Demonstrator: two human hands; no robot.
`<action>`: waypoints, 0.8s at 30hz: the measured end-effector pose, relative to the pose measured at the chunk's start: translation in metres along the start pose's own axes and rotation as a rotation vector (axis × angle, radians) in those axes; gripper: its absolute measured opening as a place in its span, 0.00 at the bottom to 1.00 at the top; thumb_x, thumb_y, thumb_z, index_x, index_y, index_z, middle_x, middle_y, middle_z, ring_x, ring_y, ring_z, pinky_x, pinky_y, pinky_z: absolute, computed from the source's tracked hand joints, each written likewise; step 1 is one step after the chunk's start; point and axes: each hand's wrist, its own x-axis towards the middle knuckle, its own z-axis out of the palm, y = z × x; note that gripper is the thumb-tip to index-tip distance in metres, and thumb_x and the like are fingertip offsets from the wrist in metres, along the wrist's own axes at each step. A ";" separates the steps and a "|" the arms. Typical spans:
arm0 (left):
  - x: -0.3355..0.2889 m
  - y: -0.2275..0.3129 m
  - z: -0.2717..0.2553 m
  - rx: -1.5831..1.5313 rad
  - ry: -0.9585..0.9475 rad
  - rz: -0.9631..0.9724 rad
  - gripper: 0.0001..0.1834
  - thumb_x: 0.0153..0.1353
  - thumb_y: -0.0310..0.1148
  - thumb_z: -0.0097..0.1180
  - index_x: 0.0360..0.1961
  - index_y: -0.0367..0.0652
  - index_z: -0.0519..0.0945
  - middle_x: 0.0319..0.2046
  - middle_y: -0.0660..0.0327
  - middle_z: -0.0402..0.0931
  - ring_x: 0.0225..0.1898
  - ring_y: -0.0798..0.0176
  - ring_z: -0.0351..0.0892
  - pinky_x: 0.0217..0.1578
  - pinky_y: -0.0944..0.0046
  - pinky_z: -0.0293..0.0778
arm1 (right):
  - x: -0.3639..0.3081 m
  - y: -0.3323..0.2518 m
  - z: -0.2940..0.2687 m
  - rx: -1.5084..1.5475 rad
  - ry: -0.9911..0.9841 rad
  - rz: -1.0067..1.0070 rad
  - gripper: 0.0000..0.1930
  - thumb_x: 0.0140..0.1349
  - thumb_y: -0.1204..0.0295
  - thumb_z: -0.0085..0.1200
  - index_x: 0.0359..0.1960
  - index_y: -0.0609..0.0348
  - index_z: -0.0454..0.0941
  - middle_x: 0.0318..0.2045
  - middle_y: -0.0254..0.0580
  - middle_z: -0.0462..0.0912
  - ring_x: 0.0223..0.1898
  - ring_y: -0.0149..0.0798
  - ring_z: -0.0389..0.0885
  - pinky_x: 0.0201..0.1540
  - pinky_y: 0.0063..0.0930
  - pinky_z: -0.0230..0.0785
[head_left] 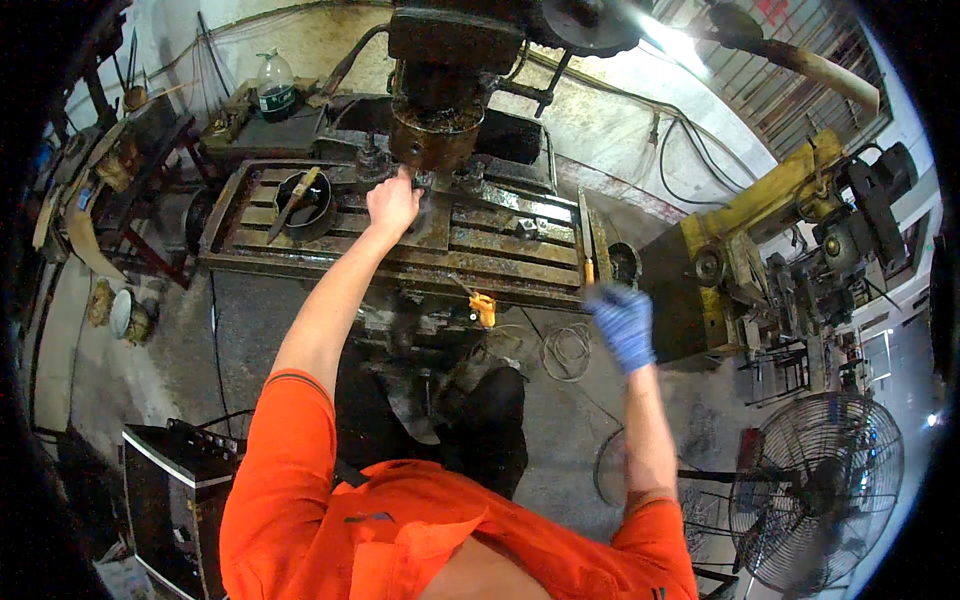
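Note:
My bare left hand (393, 205) reaches in under the dark spindle head (437, 135) of a milling machine. Its fingers are curled, one pointing up close to the head's lower rim; what they hold, if anything, is hidden. Below it lies the slotted metal machine table (330, 250). My right hand (622, 325), in a blue glove, is beyond the table's right end, its fingers smeared by motion. Close by it, a long tool with a yellow handle (589, 271) lies along that end. A small metal block (530, 229) sits on the table's right half.
A round pot (304, 222) with a brush across it stands on the table's left. A yellow control box (482, 309) hangs at the front edge. A coiled cable (567, 353) lies on the floor. To the right are a yellow machine (705, 270) and a large fan (818, 490).

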 end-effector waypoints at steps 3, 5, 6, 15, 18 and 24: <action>0.004 -0.008 0.005 -0.010 0.002 -0.014 0.19 0.48 0.41 0.57 0.36 0.39 0.71 0.23 0.49 0.76 0.29 0.46 0.77 0.30 0.50 0.72 | 0.067 -0.064 -0.073 0.149 0.340 -0.336 0.11 0.49 0.70 0.55 0.33 0.61 0.75 0.29 0.36 0.76 0.31 0.31 0.72 0.37 0.28 0.66; 0.004 -0.015 0.007 -0.011 0.012 0.001 0.21 0.47 0.42 0.57 0.37 0.38 0.70 0.23 0.49 0.76 0.29 0.46 0.77 0.30 0.50 0.72 | 0.111 -0.118 -0.121 0.468 0.517 -0.539 0.19 0.52 0.65 0.52 0.45 0.60 0.70 0.42 0.43 0.75 0.42 0.41 0.73 0.51 0.33 0.63; 0.004 -0.021 0.006 -0.005 0.020 0.000 0.21 0.47 0.42 0.57 0.37 0.38 0.70 0.24 0.49 0.76 0.29 0.46 0.77 0.30 0.50 0.72 | 0.134 -0.146 -0.146 0.712 0.373 -0.752 0.24 0.52 0.66 0.50 0.50 0.64 0.64 0.47 0.47 0.72 0.49 0.45 0.70 0.59 0.41 0.54; 0.006 -0.020 0.010 -0.021 -0.009 0.001 0.21 0.47 0.42 0.58 0.37 0.38 0.71 0.25 0.50 0.77 0.29 0.48 0.78 0.31 0.52 0.73 | 0.070 -0.169 -0.112 0.738 0.432 -0.909 0.10 0.56 0.70 0.43 0.32 0.66 0.72 0.34 0.50 0.76 0.42 0.49 0.75 0.52 0.45 0.61; 0.008 -0.016 0.010 -0.015 -0.020 -0.007 0.20 0.47 0.42 0.58 0.35 0.37 0.72 0.25 0.49 0.77 0.30 0.49 0.78 0.31 0.52 0.73 | 0.044 -0.135 -0.078 0.025 0.845 -0.840 0.13 0.58 0.67 0.40 0.28 0.66 0.72 0.31 0.50 0.77 0.40 0.48 0.76 0.50 0.45 0.63; 0.009 -0.016 0.004 -0.016 -0.054 0.054 0.17 0.46 0.42 0.59 0.29 0.38 0.75 0.26 0.50 0.77 0.31 0.49 0.77 0.32 0.53 0.73 | 0.053 -0.148 -0.102 0.093 0.705 -0.783 0.14 0.57 0.67 0.37 0.29 0.67 0.71 0.31 0.46 0.75 0.40 0.42 0.74 0.49 0.34 0.62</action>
